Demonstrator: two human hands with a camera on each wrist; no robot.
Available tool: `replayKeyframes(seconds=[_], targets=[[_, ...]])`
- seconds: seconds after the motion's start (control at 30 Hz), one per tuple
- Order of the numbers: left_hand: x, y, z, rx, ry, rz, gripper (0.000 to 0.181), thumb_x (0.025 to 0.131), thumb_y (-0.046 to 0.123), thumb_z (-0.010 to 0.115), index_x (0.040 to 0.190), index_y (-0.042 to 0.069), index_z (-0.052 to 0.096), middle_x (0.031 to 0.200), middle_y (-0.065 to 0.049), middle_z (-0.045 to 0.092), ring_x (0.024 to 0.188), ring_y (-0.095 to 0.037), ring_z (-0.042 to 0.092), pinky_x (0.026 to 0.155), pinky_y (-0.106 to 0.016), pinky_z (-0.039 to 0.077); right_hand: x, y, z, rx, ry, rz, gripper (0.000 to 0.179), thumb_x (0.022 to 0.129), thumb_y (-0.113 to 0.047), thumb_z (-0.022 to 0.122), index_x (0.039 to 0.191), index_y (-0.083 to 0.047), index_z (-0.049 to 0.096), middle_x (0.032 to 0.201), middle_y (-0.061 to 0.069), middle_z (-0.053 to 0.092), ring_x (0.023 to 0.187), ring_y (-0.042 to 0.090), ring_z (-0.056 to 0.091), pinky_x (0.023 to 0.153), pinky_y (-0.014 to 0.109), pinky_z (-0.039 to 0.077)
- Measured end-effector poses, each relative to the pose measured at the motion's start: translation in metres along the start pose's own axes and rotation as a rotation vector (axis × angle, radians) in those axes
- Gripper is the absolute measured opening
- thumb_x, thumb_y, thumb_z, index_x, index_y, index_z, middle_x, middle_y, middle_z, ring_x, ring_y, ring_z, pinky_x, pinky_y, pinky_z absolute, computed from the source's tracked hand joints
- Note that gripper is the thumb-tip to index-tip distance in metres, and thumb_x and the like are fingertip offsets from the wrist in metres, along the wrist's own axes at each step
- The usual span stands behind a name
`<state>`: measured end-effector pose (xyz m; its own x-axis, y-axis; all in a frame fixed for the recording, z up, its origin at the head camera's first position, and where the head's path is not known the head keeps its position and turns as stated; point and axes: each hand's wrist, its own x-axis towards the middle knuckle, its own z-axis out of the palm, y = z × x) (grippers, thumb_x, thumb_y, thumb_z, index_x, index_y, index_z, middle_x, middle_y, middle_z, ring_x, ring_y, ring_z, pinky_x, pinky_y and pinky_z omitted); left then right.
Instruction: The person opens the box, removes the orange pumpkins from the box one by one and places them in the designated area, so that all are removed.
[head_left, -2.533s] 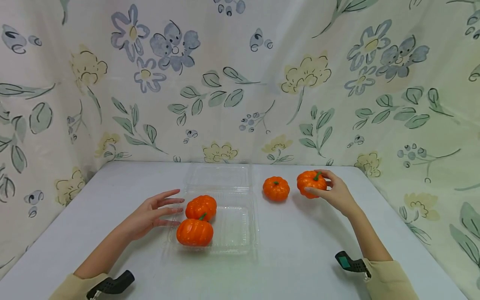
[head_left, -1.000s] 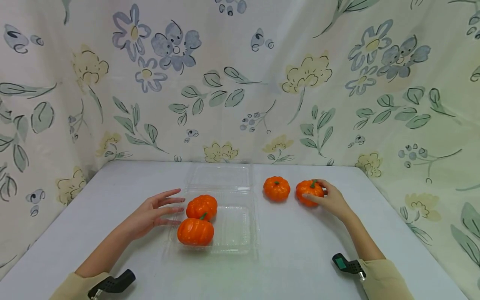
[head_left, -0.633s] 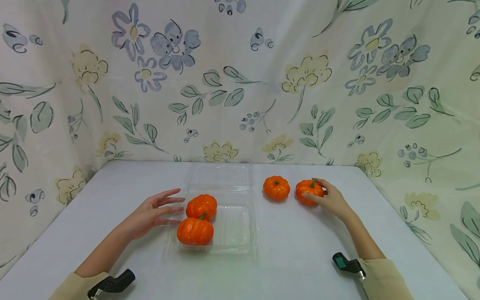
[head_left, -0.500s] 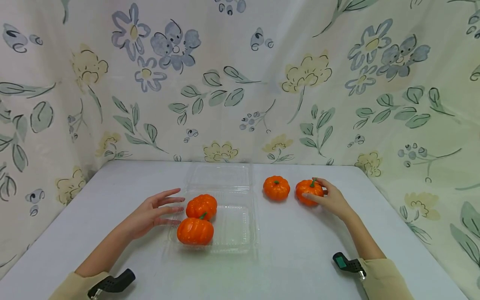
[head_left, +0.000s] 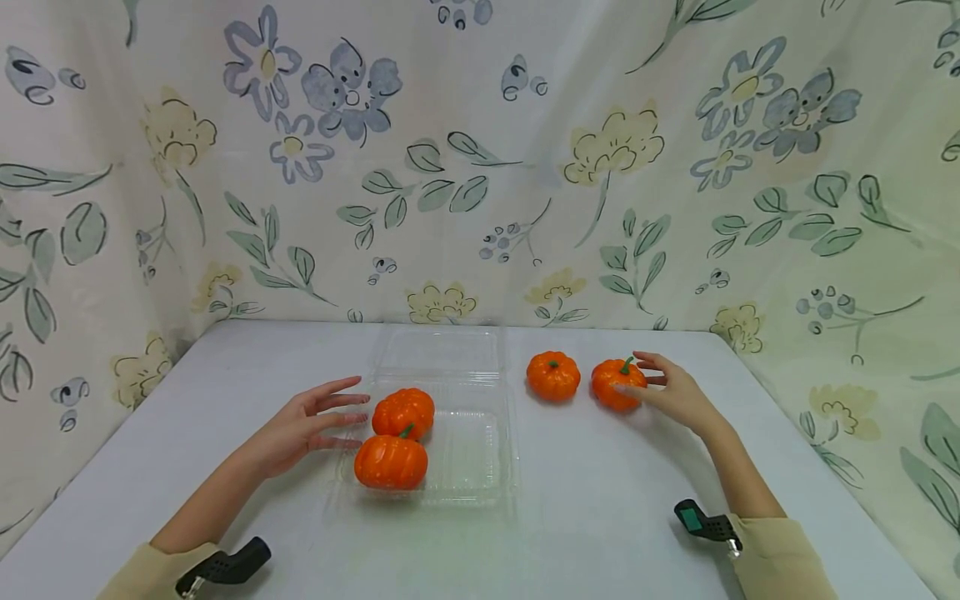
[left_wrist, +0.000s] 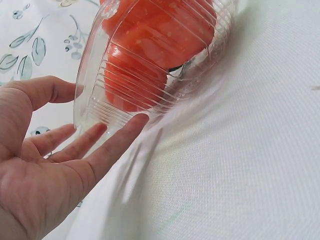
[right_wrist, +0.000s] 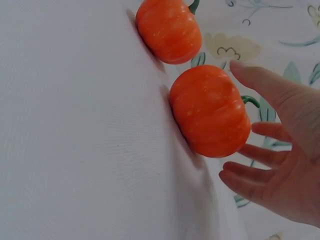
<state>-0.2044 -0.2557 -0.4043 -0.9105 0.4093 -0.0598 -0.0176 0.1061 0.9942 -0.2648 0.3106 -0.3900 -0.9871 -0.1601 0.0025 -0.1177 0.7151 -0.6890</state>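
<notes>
At the back right, my right hand (head_left: 677,393) is spread beside a small orange pumpkin (head_left: 617,385) with a green stem, which sits on the table. In the right wrist view the thumb and fingers stand loosely apart around this pumpkin (right_wrist: 210,111). A second pumpkin (head_left: 552,377) is just left of it. My left hand (head_left: 303,427) has its fingers extended at the left side of a clear plastic clamshell box (head_left: 468,467). Inside the box's left half are two pumpkins, one farther back (head_left: 405,412) and one nearer (head_left: 390,463). The left wrist view shows fingertips (left_wrist: 137,121) right at the box wall.
The box's clear lid (head_left: 438,354) lies folded back behind it. A white cloth covers the table (head_left: 585,517), and a floral curtain (head_left: 480,167) hangs behind it. Each wrist carries a black device, such as the right one (head_left: 705,525).
My right hand lowered the right pumpkin onto the table beside the other one. Just now its fingers have loosened and drawn back to the right. The left hand has stayed in place.
</notes>
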Motion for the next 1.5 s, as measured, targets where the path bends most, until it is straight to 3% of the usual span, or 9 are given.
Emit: replayKeyframes(seconds=[0.3, 0.7, 1.17, 1.5], targets=[[0.0, -0.002, -0.002, -0.003, -0.015, 0.012, 0.066, 0.111, 0.01, 0.05, 0.165, -0.005, 0.016, 0.161, -0.04, 0.031, 0.128, -0.022, 0.065, 0.095, -0.047, 0.062, -0.003, -0.003, -0.012, -0.032, 0.021, -0.024, 0.081, 0.101, -0.037, 0.072, 0.16, 0.004, 0.035, 0.157, 0.034, 0.042, 0.135, 0.056, 0.05, 0.104, 0.065, 0.053], [0.0, -0.001, -0.001, 0.002, -0.001, 0.0, 0.069, 0.109, 0.01, 0.055, 0.165, -0.004, 0.017, 0.161, -0.04, 0.033, 0.13, -0.028, 0.064, 0.095, -0.048, 0.062, -0.009, -0.019, -0.022, -0.071, 0.044, -0.013, 0.077, 0.103, -0.039, 0.068, 0.158, 0.006, 0.037, 0.155, 0.036, 0.044, 0.135, 0.057, 0.049, 0.103, 0.066, 0.053], [0.001, -0.001, -0.001, 0.01, 0.001, -0.002, 0.069, 0.109, 0.01, 0.055, 0.165, -0.004, 0.017, 0.161, -0.04, 0.033, 0.131, -0.032, 0.064, 0.095, -0.048, 0.062, -0.016, -0.05, -0.014, -0.036, 0.096, -0.044, 0.071, 0.103, -0.035, 0.069, 0.157, 0.002, 0.042, 0.155, 0.033, 0.046, 0.137, 0.056, 0.048, 0.101, 0.066, 0.054], [0.001, -0.002, -0.001, 0.01, -0.008, 0.005, 0.066, 0.11, 0.01, 0.051, 0.165, -0.004, 0.017, 0.16, -0.04, 0.033, 0.13, -0.029, 0.064, 0.095, -0.047, 0.062, -0.019, -0.065, -0.009, 0.005, 0.122, -0.132, 0.059, 0.104, -0.024, 0.068, 0.154, 0.001, 0.048, 0.152, 0.031, 0.051, 0.135, 0.051, 0.053, 0.109, 0.064, 0.049]])
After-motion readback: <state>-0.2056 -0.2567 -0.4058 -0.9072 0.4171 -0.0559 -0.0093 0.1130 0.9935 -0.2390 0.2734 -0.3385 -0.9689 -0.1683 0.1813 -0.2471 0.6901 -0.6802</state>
